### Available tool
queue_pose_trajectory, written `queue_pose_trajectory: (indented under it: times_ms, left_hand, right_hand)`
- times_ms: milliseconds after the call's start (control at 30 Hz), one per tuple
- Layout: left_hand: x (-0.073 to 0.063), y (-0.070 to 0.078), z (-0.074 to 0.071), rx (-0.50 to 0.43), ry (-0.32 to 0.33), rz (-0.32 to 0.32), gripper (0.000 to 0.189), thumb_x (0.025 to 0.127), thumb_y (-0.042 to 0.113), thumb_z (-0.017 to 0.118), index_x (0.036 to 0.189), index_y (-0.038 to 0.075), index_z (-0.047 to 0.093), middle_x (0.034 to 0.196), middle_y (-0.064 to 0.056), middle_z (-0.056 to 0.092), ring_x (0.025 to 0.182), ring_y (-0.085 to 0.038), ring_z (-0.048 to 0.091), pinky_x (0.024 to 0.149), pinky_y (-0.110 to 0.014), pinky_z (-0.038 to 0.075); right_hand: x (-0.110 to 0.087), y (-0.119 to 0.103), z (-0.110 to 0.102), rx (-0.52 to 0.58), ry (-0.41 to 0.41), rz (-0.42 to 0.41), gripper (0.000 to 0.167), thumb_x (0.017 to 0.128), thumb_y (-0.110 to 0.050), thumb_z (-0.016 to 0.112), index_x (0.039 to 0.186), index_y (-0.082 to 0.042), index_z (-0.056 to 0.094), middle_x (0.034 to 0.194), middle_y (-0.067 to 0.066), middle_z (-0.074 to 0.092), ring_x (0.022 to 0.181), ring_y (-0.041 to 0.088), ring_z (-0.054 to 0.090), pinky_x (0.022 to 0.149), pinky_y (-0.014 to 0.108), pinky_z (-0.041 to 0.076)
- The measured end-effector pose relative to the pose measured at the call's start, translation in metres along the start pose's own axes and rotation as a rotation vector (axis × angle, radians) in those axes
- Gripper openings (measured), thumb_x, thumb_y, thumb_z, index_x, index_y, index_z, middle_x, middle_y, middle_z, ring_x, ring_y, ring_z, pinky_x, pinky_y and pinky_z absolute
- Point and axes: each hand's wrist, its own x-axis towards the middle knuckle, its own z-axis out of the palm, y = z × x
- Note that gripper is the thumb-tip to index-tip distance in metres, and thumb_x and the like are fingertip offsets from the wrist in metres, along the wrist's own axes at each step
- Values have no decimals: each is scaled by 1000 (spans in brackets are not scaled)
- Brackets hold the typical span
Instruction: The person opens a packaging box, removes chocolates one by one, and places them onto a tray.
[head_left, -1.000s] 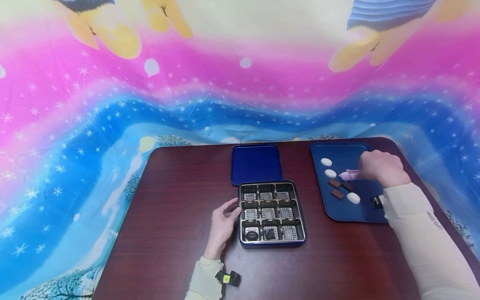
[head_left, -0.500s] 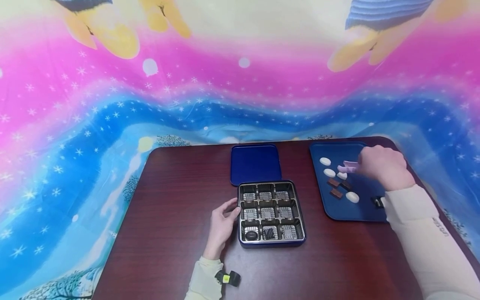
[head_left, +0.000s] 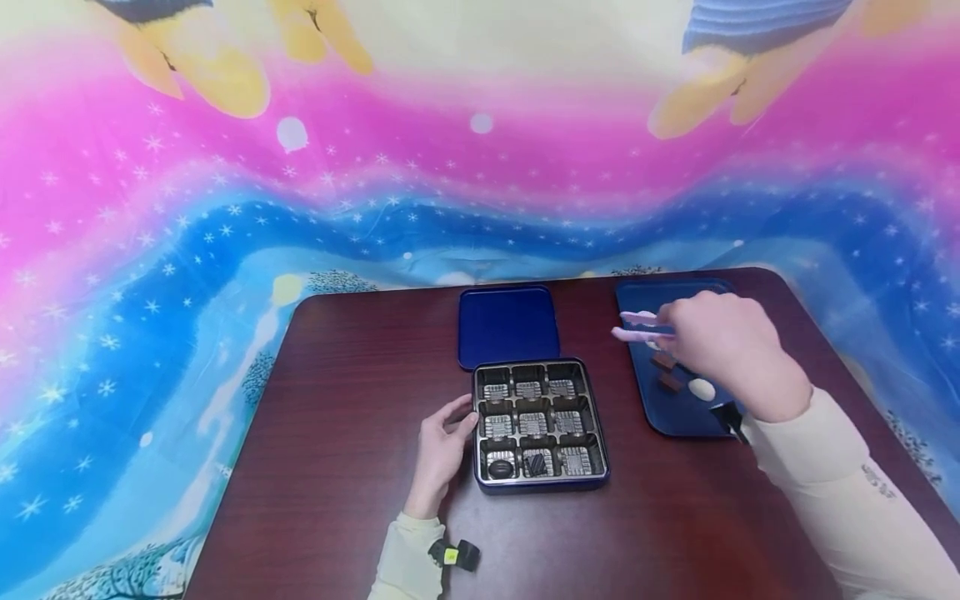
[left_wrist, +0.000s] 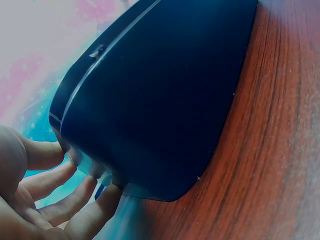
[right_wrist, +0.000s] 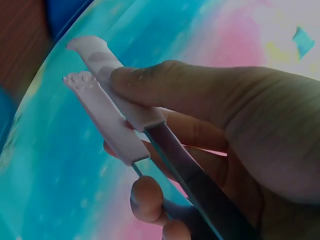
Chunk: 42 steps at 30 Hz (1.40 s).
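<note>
My right hand (head_left: 723, 342) grips pink tongs (right_wrist: 107, 95) with paw-shaped tips. The tips stand apart with nothing between them in the right wrist view. In the head view they point left, above the left rim of a blue tray (head_left: 660, 421). Brown chocolate pieces (head_left: 670, 382) and a white oval piece (head_left: 702, 389) lie on the tray; the hand hides part of it. My left hand (head_left: 441, 450) touches the left wall of a dark blue tin (left_wrist: 160, 100), its fingertips against the side. Two dark chocolates (head_left: 500, 469) sit in the tin's near-row compartments, left and middle.
A blue lid (head_left: 506, 325) lies flat behind the tin, close to its far edge. Everything stands on a dark wooden table (head_left: 360, 375). A printed cloth (head_left: 480, 192) hangs behind and around the table.
My right hand and the tongs have risen from among the pieces on the tray and moved left, towards the tin. My left hand stays at the tin.
</note>
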Motion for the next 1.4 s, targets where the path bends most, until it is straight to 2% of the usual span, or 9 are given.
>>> queue_pose_trajectory:
  times_ms: [100, 200, 367, 500, 733, 867, 1033, 1200, 1400]
  left_hand:
    - [0, 0, 0, -3, -2, -3, 36, 96, 5, 67, 131, -1, 65, 123, -24, 68, 99, -31, 71, 72, -29, 60]
    - [0, 0, 1, -7, -3, -13, 36, 96, 6, 67, 131, 0, 65, 123, -23, 68, 100, -32, 71, 71, -27, 60]
    - [0, -1, 1, -14, 1, -12, 37, 96, 6, 67, 132, -1, 65, 124, -24, 67, 100, -34, 70, 71, -27, 59]
    - [0, -1, 1, -18, -2, -19, 38, 96, 6, 67, 134, -1, 63, 126, -24, 66, 102, -36, 70, 71, -27, 59]
    - [0, 5, 3, 13, 8, -33, 38, 97, 0, 63, 134, -6, 60, 126, -27, 65, 104, -41, 68, 71, -27, 59]
    - [-1, 7, 3, 12, 6, -36, 38, 97, 0, 63, 135, -5, 60, 127, -27, 65, 104, -40, 68, 72, -26, 59]
    - [1, 0, 0, -20, -3, -25, 39, 97, 5, 66, 135, -3, 61, 127, -25, 65, 102, -36, 69, 71, -28, 59]
    - [-1, 3, 0, -23, -10, -19, 40, 97, 6, 66, 136, -3, 60, 128, -25, 65, 104, -36, 69, 71, -29, 60]
    - [0, 1, -1, -14, -5, -25, 39, 97, 6, 66, 135, -1, 62, 127, -24, 66, 102, -32, 70, 72, -29, 60]
  right_hand:
    - [-6, -24, 0, -12, 66, -79, 18, 87, -30, 78, 100, -17, 77, 64, -4, 59, 52, 18, 50, 40, 39, 39]
    - [-13, -46, 4, -19, 170, -172, 18, 83, -29, 81, 97, -19, 78, 64, -5, 60, 48, 18, 49, 38, 41, 39]
    - [-25, -76, 13, -29, 262, -324, 9, 80, -25, 82, 82, -22, 74, 62, -10, 59, 50, 15, 52, 38, 39, 40]
    - [-31, -91, 20, -68, 244, -408, 14, 77, -25, 83, 77, -23, 70, 63, -11, 60, 54, 13, 57, 40, 36, 42]
    - [-35, -107, 36, -95, 109, -460, 17, 75, -27, 86, 73, -25, 69, 61, -14, 57, 53, 11, 54, 43, 32, 42]
    - [-37, -114, 45, -91, 47, -483, 20, 74, -31, 88, 72, -25, 69, 60, -13, 56, 51, 12, 50, 42, 32, 39]
    - [-37, -120, 56, -96, 56, -504, 21, 72, -25, 88, 66, -24, 68, 59, -10, 58, 48, 13, 51, 39, 32, 39]
    - [-35, -127, 67, -135, 39, -486, 23, 74, -22, 85, 63, -22, 65, 60, -6, 60, 51, 18, 55, 41, 37, 43]
    - [-33, -135, 78, -197, 80, -515, 22, 73, -16, 83, 60, -21, 66, 60, -2, 61, 52, 21, 57, 42, 39, 47]
